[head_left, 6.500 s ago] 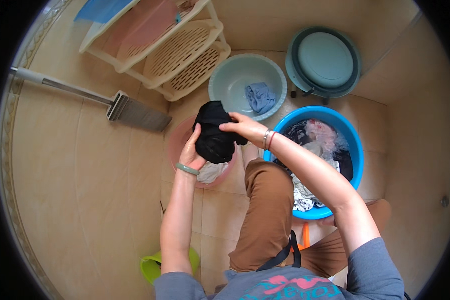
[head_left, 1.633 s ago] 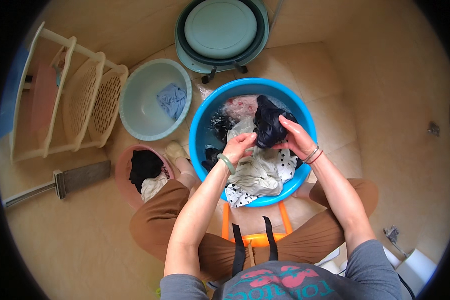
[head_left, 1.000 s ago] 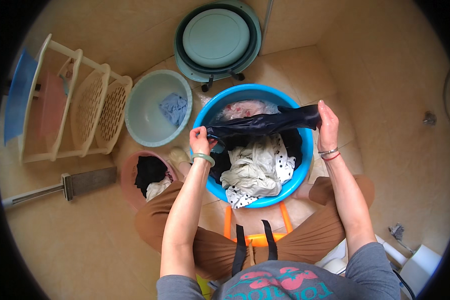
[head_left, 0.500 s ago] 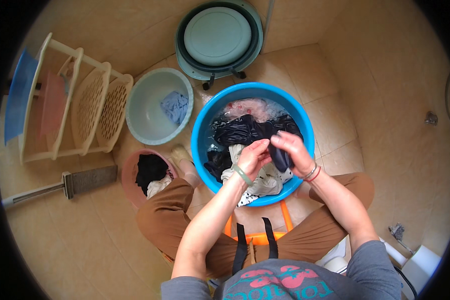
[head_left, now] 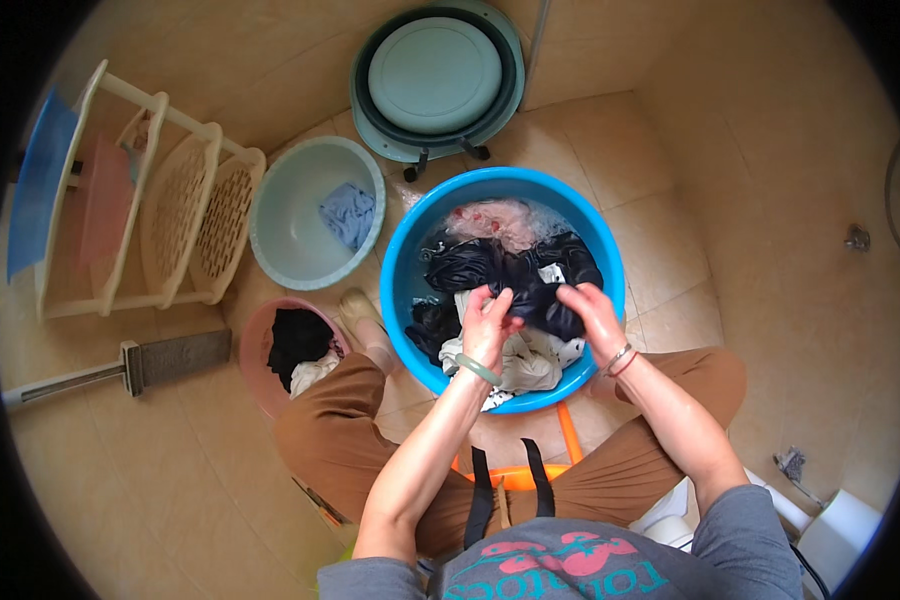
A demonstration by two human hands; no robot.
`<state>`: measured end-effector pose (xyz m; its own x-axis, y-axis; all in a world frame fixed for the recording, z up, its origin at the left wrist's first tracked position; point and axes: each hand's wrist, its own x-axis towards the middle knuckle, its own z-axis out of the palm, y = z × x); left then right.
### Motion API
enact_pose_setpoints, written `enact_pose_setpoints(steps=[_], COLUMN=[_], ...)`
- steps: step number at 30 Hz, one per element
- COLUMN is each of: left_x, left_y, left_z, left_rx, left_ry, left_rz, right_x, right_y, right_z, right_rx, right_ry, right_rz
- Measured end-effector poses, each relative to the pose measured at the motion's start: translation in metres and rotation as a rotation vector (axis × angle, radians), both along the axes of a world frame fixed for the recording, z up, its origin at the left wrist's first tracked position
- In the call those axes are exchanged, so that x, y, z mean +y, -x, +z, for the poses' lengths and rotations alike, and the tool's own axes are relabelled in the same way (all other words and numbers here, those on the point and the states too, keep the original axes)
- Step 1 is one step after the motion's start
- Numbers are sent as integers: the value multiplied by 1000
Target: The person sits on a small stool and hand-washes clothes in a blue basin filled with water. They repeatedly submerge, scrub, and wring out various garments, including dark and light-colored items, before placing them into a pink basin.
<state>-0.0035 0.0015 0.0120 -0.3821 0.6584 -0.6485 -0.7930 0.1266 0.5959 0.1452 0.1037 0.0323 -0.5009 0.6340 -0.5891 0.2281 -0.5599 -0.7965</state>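
Note:
Between my two hands a dark navy, shiny wet garment [head_left: 542, 308] is stretched above a blue basin [head_left: 394, 330]. My left hand [head_left: 489, 322], with a green bangle at its wrist, pinches the garment's left part. On the other side my right hand [head_left: 592, 318] grips its right part with the fingers closed. More dark clothing [head_left: 465, 266] lies in the basin's water, next to a pink patterned cloth [head_left: 500, 222] at the far side. White cloth [head_left: 532, 362], partly with black spots, lies below my hands. The lower end of the held garment merges with the pile.
Left of the blue basin stand a pale green basin [head_left: 270, 250] with a light blue cloth [head_left: 348, 214] and a pink basin [head_left: 253, 345] with black and white clothes. Folded basins [head_left: 435, 75] lean behind. A cream rack [head_left: 160, 200] and a flat mop [head_left: 175, 362] are at far left.
My hands have moved apart, the left one slightly left and the right one slightly right and down. The dark garment is now spread wider between them.

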Motion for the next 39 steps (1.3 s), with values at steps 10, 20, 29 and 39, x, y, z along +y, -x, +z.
enact_pose_setpoints(steps=[10, 20, 29, 39], left_x=[-9, 20, -22, -5], left_y=[22, -32, 14, -2], left_z=[-28, -36, -88, -56], left_rx=[-451, -318, -506, -366], left_ry=[-36, 173, -148, 87], left_rz=[-42, 238, 65, 228], right_x=[-28, 3, -79, -71], right_y=[76, 82, 85, 75], right_z=[24, -33, 14, -18], right_rx=[-34, -348, 20, 7], right_ry=[-840, -794, -1148, -1109], right_rz=[67, 161, 421, 353])
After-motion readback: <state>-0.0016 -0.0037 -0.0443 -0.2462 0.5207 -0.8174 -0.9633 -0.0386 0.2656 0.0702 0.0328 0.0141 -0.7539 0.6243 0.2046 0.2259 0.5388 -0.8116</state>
